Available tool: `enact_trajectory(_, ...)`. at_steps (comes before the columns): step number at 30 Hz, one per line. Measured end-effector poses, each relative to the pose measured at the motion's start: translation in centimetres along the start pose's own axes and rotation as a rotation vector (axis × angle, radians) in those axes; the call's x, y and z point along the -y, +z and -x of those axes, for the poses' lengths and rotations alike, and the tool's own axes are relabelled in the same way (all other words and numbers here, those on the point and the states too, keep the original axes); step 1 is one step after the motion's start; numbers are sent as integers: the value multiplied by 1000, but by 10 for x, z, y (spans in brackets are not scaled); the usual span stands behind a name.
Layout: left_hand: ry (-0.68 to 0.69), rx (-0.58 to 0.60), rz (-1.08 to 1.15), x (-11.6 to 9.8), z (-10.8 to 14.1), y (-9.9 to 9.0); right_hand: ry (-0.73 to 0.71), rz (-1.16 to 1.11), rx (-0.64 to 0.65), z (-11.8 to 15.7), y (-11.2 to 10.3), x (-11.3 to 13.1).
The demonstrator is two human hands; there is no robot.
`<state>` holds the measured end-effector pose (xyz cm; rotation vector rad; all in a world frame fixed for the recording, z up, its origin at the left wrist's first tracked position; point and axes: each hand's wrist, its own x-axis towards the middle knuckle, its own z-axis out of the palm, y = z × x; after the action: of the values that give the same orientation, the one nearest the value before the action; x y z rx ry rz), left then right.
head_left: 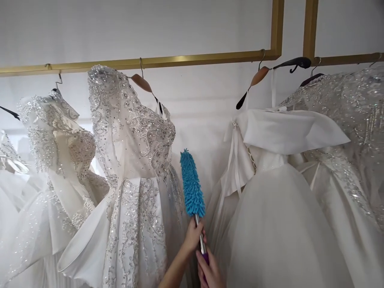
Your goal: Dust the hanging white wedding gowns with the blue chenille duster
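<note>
— Holding the blue duster [192, 185] upright in the gap between the beaded gown [135, 176] and the tulle gown [279, 208]; head up, handle down, long axis near vertical, tipped slightly left at the top.

— Which hand higher?

— Left hand [194, 236], wrapped round the metal shaft just under the fluffy head. Right hand [210, 272] lower, closed on the purple end of the handle, nearly touching the left.

— Pose?

— Both forearms rising from the bottom edge, left one slanting up from the lower left; wrists bent toward the wall.

— Duster touching anything?

— Just beside the beaded gown's skirt; contact unclear. Well below the gold rail [144, 63].
</note>
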<state>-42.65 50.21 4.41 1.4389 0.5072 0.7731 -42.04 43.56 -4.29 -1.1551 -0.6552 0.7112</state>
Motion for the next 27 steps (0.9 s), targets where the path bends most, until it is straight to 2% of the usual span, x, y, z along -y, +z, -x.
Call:
enact_trajectory(3, 115, 18, 4, -49, -36, 12, -55, -5, 88, -26, 4, 64)
enact_trajectory(6, 254, 8, 12, -108, -68, 13, -132, -53, 186, -58, 18, 127)
enact_trajectory(8, 315, -26, 17, -135, -84, 9, -148, -66, 271, -76, 27, 156)
enact_trajectory(9, 330, -49, 19, -142, -90, 6, -140, -63, 316, -83, 29, 165)
enact_trajectory(12, 301, -94, 11, -136, -100, -4, -89, -26, 379, -95, 26, 166)
enact_trajectory(15, 208, -52, -24, -114, -99, -6, -90, 24, 285, -95, 21, 141)
enact_trajectory(17, 185, 12, -43, -108, -91, -2, -134, 57, 194, -88, 20, 127)
enact_trajectory(19, 215, 87, -50, -117, -78, 3, -198, 88, 123, -78, 22, 123)
enact_trajectory(22, 303, 172, -54, -144, -49, 4, -297, 135, 83, -56, 27, 135)
enact_trajectory(25, 378, 207, -46, -161, -20, -4, -354, 199, 147, -33, 32, 149)
enact_trajectory(27, 371, 200, -37, -160, -10, -10, -316, 211, 199, -22, 34, 149)
